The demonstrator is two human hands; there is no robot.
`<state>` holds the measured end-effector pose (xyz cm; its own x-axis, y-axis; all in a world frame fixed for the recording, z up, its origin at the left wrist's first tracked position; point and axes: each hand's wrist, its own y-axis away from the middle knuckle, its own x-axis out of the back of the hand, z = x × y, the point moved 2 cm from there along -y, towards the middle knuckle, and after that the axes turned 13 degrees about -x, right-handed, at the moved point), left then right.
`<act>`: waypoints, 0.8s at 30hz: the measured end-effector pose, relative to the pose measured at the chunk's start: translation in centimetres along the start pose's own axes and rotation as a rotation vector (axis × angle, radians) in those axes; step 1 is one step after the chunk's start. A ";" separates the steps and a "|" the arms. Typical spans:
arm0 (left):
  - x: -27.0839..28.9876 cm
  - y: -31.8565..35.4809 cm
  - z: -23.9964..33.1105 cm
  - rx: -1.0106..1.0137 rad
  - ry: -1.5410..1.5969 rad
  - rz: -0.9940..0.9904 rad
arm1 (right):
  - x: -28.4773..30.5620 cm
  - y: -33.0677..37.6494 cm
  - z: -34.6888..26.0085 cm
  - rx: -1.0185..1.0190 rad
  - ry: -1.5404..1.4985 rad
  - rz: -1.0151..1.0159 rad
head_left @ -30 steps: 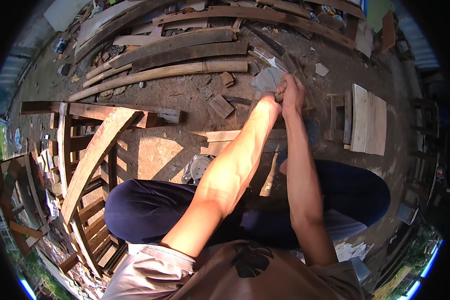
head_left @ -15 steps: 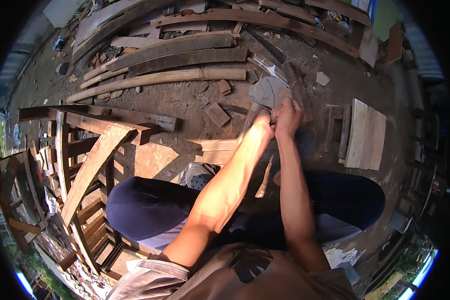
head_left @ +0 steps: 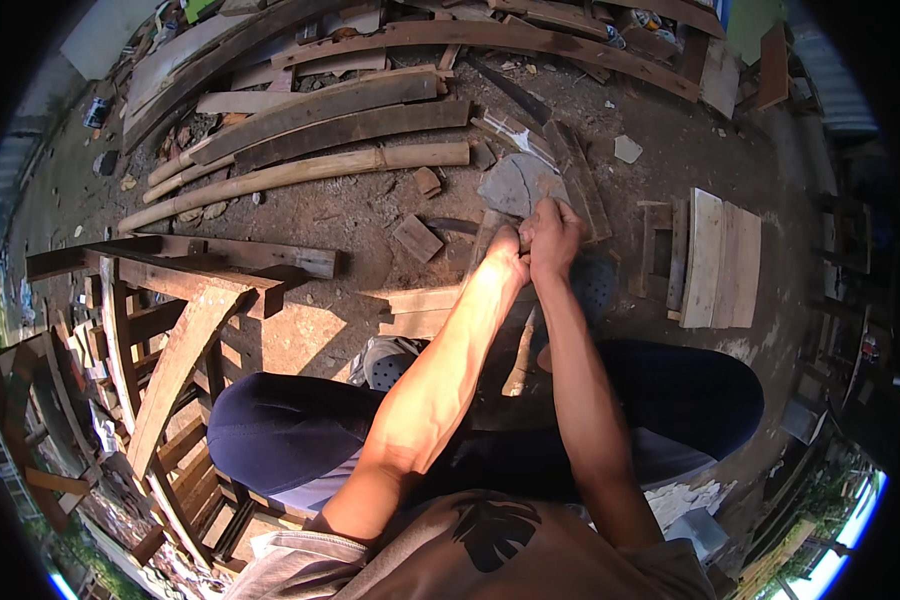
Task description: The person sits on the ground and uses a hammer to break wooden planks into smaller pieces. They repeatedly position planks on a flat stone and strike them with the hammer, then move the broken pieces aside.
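Observation:
My left hand (head_left: 503, 246) and my right hand (head_left: 554, 236) are together in front of me, both with curled fingers. A small piece is pinched between them, mostly covered by the fingers, so its kind does not show. Just beyond the knuckles lies a flat grey stone slab (head_left: 520, 186) with a dark crack-like line across it. A wooden piece (head_left: 484, 236) slants beside my left hand. Below the hands, between my forearms, a pale wooden stick (head_left: 520, 356) points toward me.
A wooden frame (head_left: 185, 370) stands by my left knee. Long planks (head_left: 350, 133) and a round pole (head_left: 300, 176) lie beyond it. Small wood blocks (head_left: 418, 238) are scattered left of the slab. To the right is a low stool-like piece of pale boards (head_left: 720, 260).
The whole view has shifted slightly, so the surroundings and my hands appear a little farther left. My hands stay together by the slab, with little visible change in their grip.

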<state>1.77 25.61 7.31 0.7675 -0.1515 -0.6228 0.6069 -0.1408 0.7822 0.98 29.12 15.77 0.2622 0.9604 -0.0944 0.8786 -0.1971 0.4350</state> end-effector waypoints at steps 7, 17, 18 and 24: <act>1.5 -1.1 -0.2 0.063 0.034 -0.294 | 0.2 0.5 0.4 0.058 -0.055 0.085; -1.4 4.1 0.9 0.086 -0.164 -0.027 | 1.5 -1.4 0.5 0.012 -0.040 -0.024; 2.1 1.2 2.5 0.184 -0.106 -0.223 | -0.4 -1.0 0.1 0.001 -0.032 -0.071; 3.7 4.3 8.1 0.030 -1.189 -0.103 | -0.3 -1.9 -1.7 -0.168 -0.020 -0.236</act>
<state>5.55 16.56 8.26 0.0335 -0.9471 -0.3192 0.6368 -0.2259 0.7372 -1.41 29.48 16.48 0.0676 0.9714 -0.2277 0.8382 0.0685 0.5410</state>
